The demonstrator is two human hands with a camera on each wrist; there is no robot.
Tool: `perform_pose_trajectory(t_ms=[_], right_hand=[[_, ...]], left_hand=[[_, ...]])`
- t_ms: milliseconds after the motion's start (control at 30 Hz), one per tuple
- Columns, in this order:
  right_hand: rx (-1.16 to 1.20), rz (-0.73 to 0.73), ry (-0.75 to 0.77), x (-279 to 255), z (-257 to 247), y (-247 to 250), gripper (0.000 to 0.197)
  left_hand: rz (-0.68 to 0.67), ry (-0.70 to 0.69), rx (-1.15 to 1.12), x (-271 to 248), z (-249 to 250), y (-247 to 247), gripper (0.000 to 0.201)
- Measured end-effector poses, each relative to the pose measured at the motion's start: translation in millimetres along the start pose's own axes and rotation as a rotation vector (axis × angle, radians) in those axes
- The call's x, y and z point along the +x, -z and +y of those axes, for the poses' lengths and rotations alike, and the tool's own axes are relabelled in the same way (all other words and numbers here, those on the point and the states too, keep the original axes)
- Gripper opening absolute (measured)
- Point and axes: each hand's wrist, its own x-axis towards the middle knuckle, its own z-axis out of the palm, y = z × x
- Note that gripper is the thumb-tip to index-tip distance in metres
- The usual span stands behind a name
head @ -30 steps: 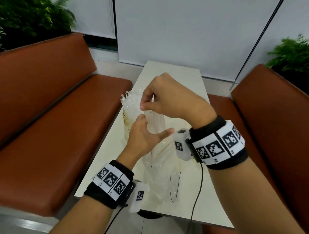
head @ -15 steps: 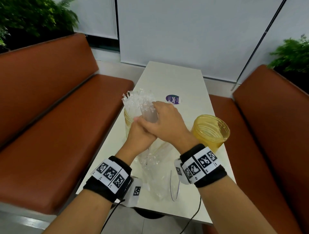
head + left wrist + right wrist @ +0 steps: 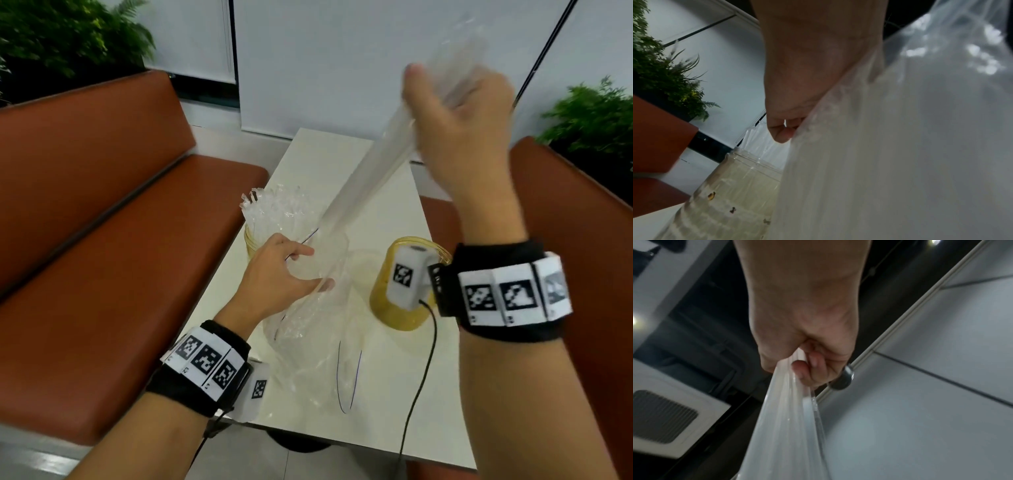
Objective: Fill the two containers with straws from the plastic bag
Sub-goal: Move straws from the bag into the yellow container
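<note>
Straws (image 3: 370, 171) in a clear bundle slant from the mouth of the bag (image 3: 315, 318) up to the right hand (image 3: 459, 126), which is raised high over the table (image 3: 383, 387) and clenched around their upper part; the top ends stick out blurred above the fist. The right wrist view shows the fingers (image 3: 809, 368) curled tight on the bundle (image 3: 785, 418), with only ceiling and wall panels behind.

The left hand (image 3: 277, 277) is low, at the bag mouth, thumb and fingers curled on the crumpled clear plastic and holding it up off the table. In the left wrist view the plastic (image 3: 900, 146) fills the right side, against the heel of the hand (image 3: 807, 65), and the fingertips pinch its edge.

Two amber jars stand on the table. The left jar (image 3: 251, 241), just behind the left hand, already holds a crowd of upright straws (image 3: 274, 209) rising above its rim. The right jar (image 3: 397, 311) stands beside the bag; the right wrist camera hides most of its opening, so what is in it cannot be told.

Both wrists wear black bands with square coded tags. Brown benches (image 3: 113, 212) flank the table, and green plants (image 3: 68, 37) stand behind them.
</note>
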Motion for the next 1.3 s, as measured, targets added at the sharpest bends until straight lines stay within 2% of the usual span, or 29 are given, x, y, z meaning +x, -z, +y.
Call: perform_pose_trajectory(t_ms=[67,133,200,267,367,533,667,833,967,1033,1067,1100,1167,1200,1233,1300], right_hand=[[-0.023,0.088,0.012,12,13,26,0.037],[-0.107,0.147,0.006,14,35,44,0.046],[-0.270,0.179,-0.048,10,63,53,0.056],[-0.422,0.183,-0.151,2,93,53,0.054],[-0.544,0.101,-0.310,-22,136,40,0.040],[-0.591,-0.122,-0.550,-73,190,15,0.036],[-0.641,-0.248,-0.759,-96,205,8,0.052],[-0.673,-0.197,-0.802,-93,194,16,0.070],[-0.682,-0.306,-0.940,-87,181,27,0.110],[-0.737,-0.280,-0.907,-77,168,31,0.113],[-0.755,-0.251,-0.838,-70,159,30,0.103],[-0.733,-0.210,-0.740,-63,148,27,0.086],[-0.533,-0.148,-0.492,-54,120,12,0.040],[-0.409,-0.186,-0.386,-52,104,1,0.021],[-0.336,-0.291,-0.306,-52,89,-11,0.013],[-0.329,-0.641,-0.228,-57,68,-38,0.011]], left_hand=[[0.016,-0.017,-0.006,0,0,1,0.066],[0.017,-0.031,-0.002,1,1,1,0.063],[0.015,-0.036,0.001,1,3,-1,0.059],[0.017,-0.039,-0.001,1,5,-2,0.054],[0.016,-0.052,0.012,3,8,-6,0.046],[0.011,-0.038,-0.018,4,14,-10,0.037],[0.006,-0.037,-0.016,3,19,-10,0.035],[0.003,-0.054,-0.006,5,22,-8,0.027],[-0.010,-0.092,0.006,4,21,-4,0.035],[-0.012,-0.093,0.008,4,21,-1,0.039],[-0.011,-0.095,0.007,3,21,0,0.040],[-0.011,-0.100,0.003,3,21,2,0.041],[-0.012,-0.117,-0.007,3,20,3,0.043],[-0.009,-0.126,-0.011,3,20,4,0.044],[-0.001,-0.134,-0.017,3,21,4,0.045],[0.021,-0.142,-0.025,3,23,5,0.046]])
